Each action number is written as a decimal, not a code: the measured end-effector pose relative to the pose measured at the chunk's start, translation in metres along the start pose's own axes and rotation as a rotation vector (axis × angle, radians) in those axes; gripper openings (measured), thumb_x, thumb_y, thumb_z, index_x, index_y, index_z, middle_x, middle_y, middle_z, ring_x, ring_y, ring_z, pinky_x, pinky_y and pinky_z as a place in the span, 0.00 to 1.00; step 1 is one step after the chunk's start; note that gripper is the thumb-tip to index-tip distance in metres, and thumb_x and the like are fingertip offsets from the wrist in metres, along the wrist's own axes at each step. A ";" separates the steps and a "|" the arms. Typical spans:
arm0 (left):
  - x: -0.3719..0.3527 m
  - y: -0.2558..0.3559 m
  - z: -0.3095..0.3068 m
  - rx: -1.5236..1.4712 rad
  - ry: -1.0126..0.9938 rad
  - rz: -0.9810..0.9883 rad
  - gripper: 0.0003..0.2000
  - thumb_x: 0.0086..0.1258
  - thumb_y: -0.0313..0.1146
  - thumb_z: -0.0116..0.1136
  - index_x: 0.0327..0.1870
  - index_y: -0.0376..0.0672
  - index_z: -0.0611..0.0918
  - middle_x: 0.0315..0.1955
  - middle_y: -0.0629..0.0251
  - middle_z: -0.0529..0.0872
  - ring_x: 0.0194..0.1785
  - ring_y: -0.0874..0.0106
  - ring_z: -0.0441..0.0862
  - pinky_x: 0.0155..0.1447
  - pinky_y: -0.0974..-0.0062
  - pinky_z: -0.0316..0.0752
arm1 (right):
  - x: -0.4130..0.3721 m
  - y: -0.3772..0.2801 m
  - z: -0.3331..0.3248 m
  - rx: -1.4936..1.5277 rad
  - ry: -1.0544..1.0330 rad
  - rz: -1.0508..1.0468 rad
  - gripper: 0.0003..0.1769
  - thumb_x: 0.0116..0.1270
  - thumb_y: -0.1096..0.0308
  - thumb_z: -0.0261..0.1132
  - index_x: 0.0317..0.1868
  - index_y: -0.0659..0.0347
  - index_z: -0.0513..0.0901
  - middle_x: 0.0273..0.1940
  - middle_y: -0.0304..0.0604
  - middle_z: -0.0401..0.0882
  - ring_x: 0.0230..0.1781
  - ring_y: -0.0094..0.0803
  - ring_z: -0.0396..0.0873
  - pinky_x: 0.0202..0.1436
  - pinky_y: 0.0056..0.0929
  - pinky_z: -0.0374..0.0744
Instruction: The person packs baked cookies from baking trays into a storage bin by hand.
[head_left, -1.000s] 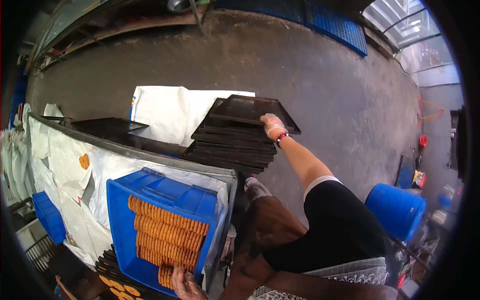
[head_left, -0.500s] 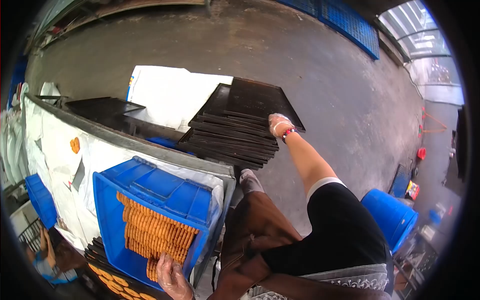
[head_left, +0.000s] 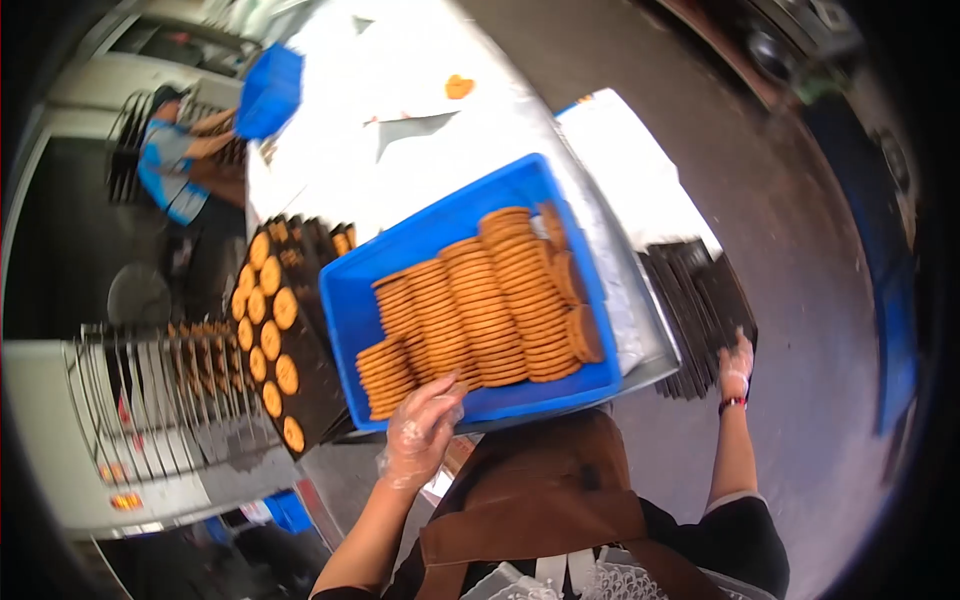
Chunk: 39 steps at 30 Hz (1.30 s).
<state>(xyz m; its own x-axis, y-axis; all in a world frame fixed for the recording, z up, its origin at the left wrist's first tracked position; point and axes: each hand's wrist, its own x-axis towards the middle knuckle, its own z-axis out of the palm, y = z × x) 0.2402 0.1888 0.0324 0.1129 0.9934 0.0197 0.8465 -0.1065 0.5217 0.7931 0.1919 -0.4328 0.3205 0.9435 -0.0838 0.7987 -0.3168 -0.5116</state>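
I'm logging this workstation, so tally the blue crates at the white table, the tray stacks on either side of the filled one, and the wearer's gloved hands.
Blue crates: 2 (filled crate, far crate by the co-worker)
Tray stacks: 2 (left stack, right stack)
Gloved hands: 2 (left hand, right hand)
Total: 6

From my remote post, I observed the gloved left hand [head_left: 424, 428] at the near edge of a blue bin [head_left: 510, 397], beside rows of stacked cookies [head_left: 465, 310]. The gloved right hand [head_left: 736, 365] touched dark trays [head_left: 690, 310]. A co-worker [head_left: 172, 160] reached to a second container [head_left: 270, 92].
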 end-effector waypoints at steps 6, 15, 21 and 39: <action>-0.070 -0.065 -0.072 0.276 0.450 -0.064 0.22 0.63 0.13 0.66 0.58 0.41 0.89 0.64 0.52 0.92 0.64 0.53 0.91 0.69 0.58 0.85 | -0.003 -0.096 -0.037 0.398 0.093 0.200 0.26 0.82 0.70 0.69 0.75 0.67 0.81 0.68 0.56 0.85 0.68 0.47 0.84 0.74 0.43 0.82; -0.264 -0.315 -0.157 0.510 0.624 -0.964 0.44 0.73 0.45 0.77 0.82 0.28 0.70 0.76 0.33 0.79 0.79 0.42 0.78 0.83 0.54 0.72 | 0.000 -0.374 -0.152 0.644 0.198 -0.286 0.21 0.84 0.69 0.67 0.73 0.63 0.85 0.63 0.49 0.85 0.61 0.37 0.84 0.70 0.39 0.82; -0.290 -0.361 -0.188 0.397 0.213 -1.194 0.56 0.63 0.50 0.84 0.89 0.38 0.63 0.77 0.42 0.78 0.79 0.47 0.78 0.83 0.55 0.74 | -0.067 -0.498 -0.152 0.725 0.095 -0.572 0.12 0.80 0.75 0.68 0.60 0.67 0.89 0.55 0.48 0.86 0.56 0.35 0.84 0.68 0.36 0.81; -0.294 -0.493 -0.296 0.118 0.226 -0.518 0.29 0.51 0.47 0.88 0.51 0.38 0.93 0.68 0.48 0.84 0.68 0.50 0.83 0.71 0.55 0.79 | -0.226 -0.667 -0.084 0.187 0.229 -0.771 0.17 0.76 0.63 0.73 0.59 0.62 0.87 0.56 0.56 0.89 0.60 0.56 0.85 0.65 0.54 0.82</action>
<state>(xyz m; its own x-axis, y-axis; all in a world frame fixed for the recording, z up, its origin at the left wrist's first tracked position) -0.3643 -0.0379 0.0217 -0.4344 0.9004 -0.0246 0.8156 0.4048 0.4134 0.2307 0.1813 -0.0011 -0.1711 0.8396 0.5155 0.7452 0.4526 -0.4898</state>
